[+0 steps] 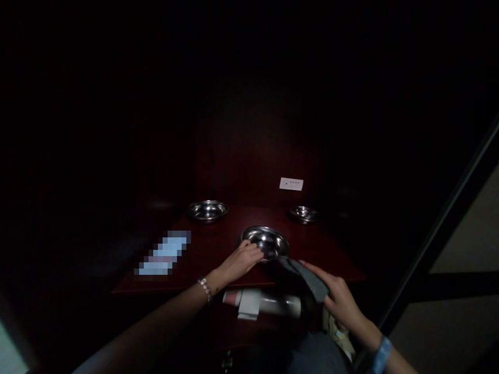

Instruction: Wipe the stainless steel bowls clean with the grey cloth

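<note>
A shiny metal bowl [268,240] stands near the front middle of the dark red table [230,236]. My left hand [246,259] is at its near left rim, the fingers bent over the edge and closed on it. To the right, my right hand [337,296] grips a grey cloth [312,280], whose far end reaches toward the bowl's near right rim. Whether the cloth touches the bowl cannot be made out.
Two more metal bowls stand farther back, a wide one [208,211] at left and a smaller one [304,214] at right. A blurred-out flat item [166,254] lies at left. Below the table edge are a pink-and-white cup [232,297], white paper [248,304] and a pale cylinder [280,305].
</note>
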`<state>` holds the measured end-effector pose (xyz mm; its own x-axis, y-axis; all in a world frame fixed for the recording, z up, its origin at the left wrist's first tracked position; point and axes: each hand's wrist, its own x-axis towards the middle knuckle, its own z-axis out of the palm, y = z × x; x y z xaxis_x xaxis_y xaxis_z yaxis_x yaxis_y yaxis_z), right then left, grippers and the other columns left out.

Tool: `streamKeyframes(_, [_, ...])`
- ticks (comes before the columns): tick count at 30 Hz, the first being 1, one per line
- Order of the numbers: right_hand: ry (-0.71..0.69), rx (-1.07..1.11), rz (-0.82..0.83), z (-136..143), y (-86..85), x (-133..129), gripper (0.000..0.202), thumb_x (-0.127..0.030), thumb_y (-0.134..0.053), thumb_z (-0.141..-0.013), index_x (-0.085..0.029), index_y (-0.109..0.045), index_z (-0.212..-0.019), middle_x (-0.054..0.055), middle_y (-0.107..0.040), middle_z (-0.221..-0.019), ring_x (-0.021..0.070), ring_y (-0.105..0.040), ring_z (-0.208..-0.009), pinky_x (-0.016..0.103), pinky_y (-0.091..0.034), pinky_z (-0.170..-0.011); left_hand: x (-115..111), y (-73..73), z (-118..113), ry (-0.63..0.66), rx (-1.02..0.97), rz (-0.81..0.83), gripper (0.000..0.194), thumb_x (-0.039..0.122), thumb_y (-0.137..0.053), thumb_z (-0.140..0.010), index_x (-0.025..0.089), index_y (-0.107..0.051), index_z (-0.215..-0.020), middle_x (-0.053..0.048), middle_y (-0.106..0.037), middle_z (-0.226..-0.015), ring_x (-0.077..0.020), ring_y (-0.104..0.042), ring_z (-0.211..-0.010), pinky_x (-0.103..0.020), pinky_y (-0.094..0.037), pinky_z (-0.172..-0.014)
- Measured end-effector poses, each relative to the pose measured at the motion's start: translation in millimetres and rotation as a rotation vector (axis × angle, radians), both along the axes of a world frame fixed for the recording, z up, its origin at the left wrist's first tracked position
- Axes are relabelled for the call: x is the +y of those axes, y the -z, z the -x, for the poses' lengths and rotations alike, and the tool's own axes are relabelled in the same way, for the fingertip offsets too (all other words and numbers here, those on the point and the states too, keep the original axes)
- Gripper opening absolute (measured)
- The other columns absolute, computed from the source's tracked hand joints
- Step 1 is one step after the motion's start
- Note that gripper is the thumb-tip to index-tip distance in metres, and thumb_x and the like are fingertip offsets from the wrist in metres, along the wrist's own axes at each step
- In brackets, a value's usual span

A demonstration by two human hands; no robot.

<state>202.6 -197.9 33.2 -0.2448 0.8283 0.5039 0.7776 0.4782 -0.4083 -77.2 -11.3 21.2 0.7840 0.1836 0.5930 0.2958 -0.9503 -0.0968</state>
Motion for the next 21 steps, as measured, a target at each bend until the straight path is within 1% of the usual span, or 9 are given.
streamKeyframes(3, [0.227, 0.368, -0.153, -8, -18.7, 2, 0.054, -0.026, -0.052, -0.085, -0.021, -0.059, -0.139, 0.007, -0.063, -0.140, 0.0265, -0.058, -0.129, 0.042, -0.047, -0.110, 1, 2.0, 1, 0.027, 0.003, 0.000, 0.028, 0.024, -0.041, -0.102, 0.019, -0.067, -0.093, -0.004, -0.067, -0.088, -0.0191, -0.057, -0.083, -0.036, -0.041, -0.089])
streamKeyframes(5, [0.406, 0.588, -0.189, -11, -31.7, 12, 0.051, -0.036, -0.049, -0.089, -0.015, -0.063, -0.133, 0.010, -0.069, -0.130, 0.0282, -0.064, -0.120, 0.044, -0.050, -0.106, 2, 4.3, 3, 0.026, 0.010, 0.007, 0.026, 0.023, -0.042, -0.102, 0.019, -0.067, -0.095, -0.005, -0.068, -0.090, -0.0194, -0.058, -0.085, -0.036, -0.041, -0.089])
streamKeyframes(7, [0.466, 0.707, -0.087, -9, -42.9, 28, 0.055, -0.047, -0.046, -0.092, -0.012, -0.064, -0.131, 0.012, -0.073, -0.120, 0.0292, -0.069, -0.110, 0.044, -0.054, -0.099, 3, 6.2, 7, 0.015, 0.015, 0.032, 0.025, 0.023, -0.043, -0.102, 0.020, -0.068, -0.096, -0.005, -0.068, -0.091, -0.0197, -0.059, -0.087, -0.035, -0.042, -0.089])
streamKeyframes(9, [0.459, 0.708, -0.108, 0, -49.9, 48, 0.056, -0.047, -0.044, -0.093, -0.014, -0.062, -0.135, 0.012, -0.071, -0.124, 0.0276, -0.065, -0.117, 0.043, -0.050, -0.105, 3, 6.6, 11, 0.012, 0.025, 0.076, 0.025, 0.025, -0.044, -0.102, 0.020, -0.068, -0.098, -0.005, -0.069, -0.092, -0.0198, -0.059, -0.090, -0.034, -0.042, -0.089])
streamKeyframes(12, [0.306, 0.558, -0.239, 23, -48.3, 78, 0.060, -0.039, -0.038, -0.095, -0.020, -0.043, -0.152, 0.008, -0.054, -0.149, 0.0213, -0.045, -0.142, 0.042, -0.033, -0.120, 5, 3.7, 17, 0.032, 0.028, 0.177, 0.026, 0.029, -0.045, -0.102, 0.020, -0.069, -0.101, -0.005, -0.069, -0.096, -0.0195, -0.060, -0.094, -0.034, -0.041, -0.093])
streamKeyframes(15, [0.157, 0.275, -0.160, 52, -33.7, 100, 0.062, -0.031, -0.038, -0.094, -0.020, -0.038, -0.154, 0.007, -0.041, -0.159, 0.0196, -0.037, -0.147, 0.041, -0.026, -0.124, 10, 0.6, 23, 0.061, 0.001, 0.311, 0.028, 0.034, -0.045, -0.101, 0.022, -0.070, -0.104, -0.005, -0.070, -0.103, -0.0195, -0.060, -0.102, -0.036, -0.038, -0.101])
streamKeyframes(18, [-0.072, -0.109, 0.120, 78, -20.3, 110, 0.057, -0.029, -0.042, -0.093, -0.020, -0.048, -0.149, 0.009, -0.052, -0.151, 0.0221, -0.047, -0.140, 0.043, -0.028, -0.123, 19, 3.1, 30, 0.054, -0.024, 0.406, 0.025, 0.037, -0.050, -0.099, 0.024, -0.070, -0.105, -0.005, -0.069, -0.111, -0.0207, -0.057, -0.113, -0.039, -0.033, -0.109])
streamKeyframes(19, [-0.076, -0.203, 0.181, 85, -18.9, 111, 0.054, -0.031, -0.043, -0.094, -0.020, -0.052, -0.146, 0.010, -0.058, -0.145, 0.0241, -0.052, -0.136, 0.046, -0.027, -0.122, 22, 5.4, 32, 0.029, -0.040, 0.424, 0.023, 0.037, -0.053, -0.098, 0.024, -0.070, -0.106, -0.005, -0.068, -0.114, -0.0217, -0.055, -0.117, -0.040, -0.031, -0.111])
streamKeyframes(21, [-0.061, -0.312, 0.241, 96, -21.3, 113, 0.051, -0.037, -0.044, -0.096, -0.020, -0.057, -0.142, 0.012, -0.065, -0.136, 0.0269, -0.059, -0.128, 0.045, -0.034, -0.118, 28, 11.1, 34, -0.032, -0.089, 0.460, 0.024, 0.037, -0.060, -0.093, 0.024, -0.069, -0.112, -0.007, -0.066, -0.122, -0.0247, -0.050, -0.125, -0.043, -0.029, -0.114])
